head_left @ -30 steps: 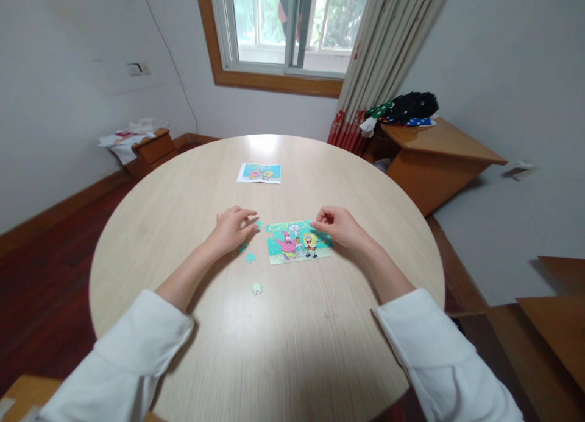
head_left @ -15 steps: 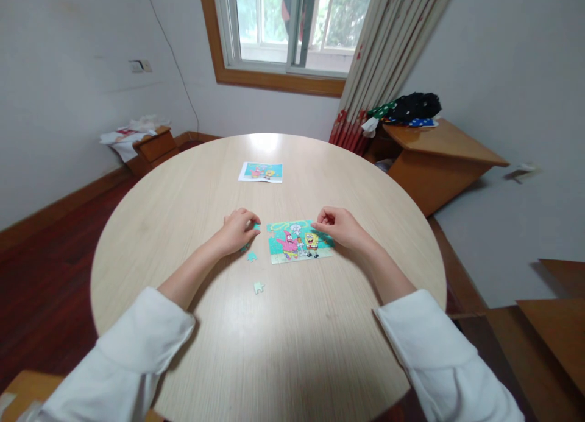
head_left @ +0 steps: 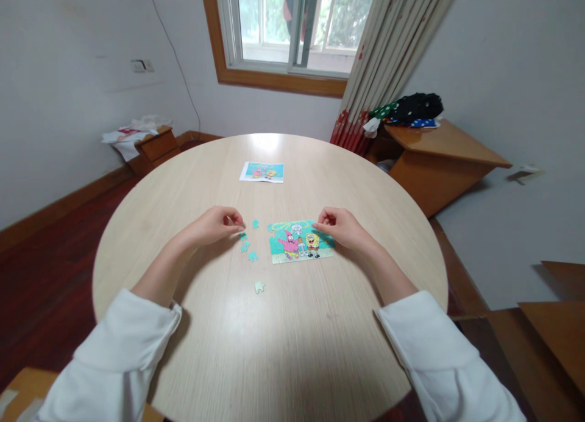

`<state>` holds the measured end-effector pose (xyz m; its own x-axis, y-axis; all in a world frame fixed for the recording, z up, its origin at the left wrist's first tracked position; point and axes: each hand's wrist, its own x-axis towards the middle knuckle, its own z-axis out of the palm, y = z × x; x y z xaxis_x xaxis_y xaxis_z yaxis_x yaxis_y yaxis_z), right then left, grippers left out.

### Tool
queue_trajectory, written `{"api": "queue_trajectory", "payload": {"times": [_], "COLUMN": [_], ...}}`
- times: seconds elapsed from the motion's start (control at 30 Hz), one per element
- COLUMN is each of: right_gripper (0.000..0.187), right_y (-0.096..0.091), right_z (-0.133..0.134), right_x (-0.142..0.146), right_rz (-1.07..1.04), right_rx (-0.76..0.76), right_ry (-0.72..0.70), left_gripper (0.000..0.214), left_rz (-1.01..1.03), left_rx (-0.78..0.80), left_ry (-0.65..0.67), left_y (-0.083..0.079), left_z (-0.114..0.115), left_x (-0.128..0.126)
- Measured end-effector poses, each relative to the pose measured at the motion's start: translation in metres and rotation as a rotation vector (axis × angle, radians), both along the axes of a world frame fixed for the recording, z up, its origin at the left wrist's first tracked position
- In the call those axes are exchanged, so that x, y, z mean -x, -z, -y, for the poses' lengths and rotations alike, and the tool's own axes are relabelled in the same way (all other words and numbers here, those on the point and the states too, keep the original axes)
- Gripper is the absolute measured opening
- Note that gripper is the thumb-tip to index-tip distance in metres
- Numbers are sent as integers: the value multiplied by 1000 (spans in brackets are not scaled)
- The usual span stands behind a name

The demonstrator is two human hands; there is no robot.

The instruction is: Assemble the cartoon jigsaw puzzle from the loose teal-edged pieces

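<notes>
A nearly filled cartoon jigsaw puzzle (head_left: 292, 244) lies flat on the round table (head_left: 292, 349). My right hand (head_left: 340, 226) is at its upper right corner, fingers curled and thumb and forefinger together; the hand covers that corner, and I cannot make out what is in the pinch. Left of the puzzle, my left hand (head_left: 219, 224) is closed, its fingertips beside a small teal puzzle piece (head_left: 244, 236). Whether it grips anything is hidden. Other loose pieces lie close by: one teal piece (head_left: 256, 223), another (head_left: 253, 257), and a pale green piece (head_left: 259, 287) nearer me.
Farther back on the table is a printed picture (head_left: 262, 172) of the same cartoon scene. Beyond the table's right side, a wooden cabinet (head_left: 452, 145) bears a heap of dark dotted cloth (head_left: 415, 108). A small wooden stand (head_left: 158, 145) with papers is at the back left.
My left hand has moved left, off the upper teal piece, which now shows uncovered on the table. The right hand stays at the puzzle's corner.
</notes>
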<state>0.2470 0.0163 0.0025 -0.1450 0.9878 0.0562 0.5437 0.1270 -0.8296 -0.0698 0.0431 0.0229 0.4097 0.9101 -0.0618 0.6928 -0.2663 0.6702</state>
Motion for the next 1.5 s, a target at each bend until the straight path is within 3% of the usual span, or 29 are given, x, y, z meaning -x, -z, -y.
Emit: {"api": "queue_trajectory", "payload": {"times": [0.17, 0.4, 0.53, 0.9, 1.1, 1.5], "right_gripper": [25, 26, 25, 26, 25, 26], "right_y": [2, 0, -3, 1, 1, 1], "right_z": [0, 2, 2, 2, 1, 2], "right_x": [0, 1, 2, 2, 1, 2], "right_rz": [-26, -7, 2, -4, 14, -2], "right_rx": [-24, -7, 8, -15, -7, -11], "right_ry": [13, 2, -5, -14, -22, -28], "left_gripper": [23, 18, 18, 16, 6, 6], "left_rz": [-35, -102, -77, 450, 434, 357], "left_rx": [35, -12, 44, 70, 70, 62], "left_ry": [139, 131, 134, -116, -159, -181], "left_y": [5, 8, 5, 12, 23, 24], "left_z": [1, 0, 3, 11, 15, 18], "left_x": [-1, -2, -2, -31, -50, -61]}}
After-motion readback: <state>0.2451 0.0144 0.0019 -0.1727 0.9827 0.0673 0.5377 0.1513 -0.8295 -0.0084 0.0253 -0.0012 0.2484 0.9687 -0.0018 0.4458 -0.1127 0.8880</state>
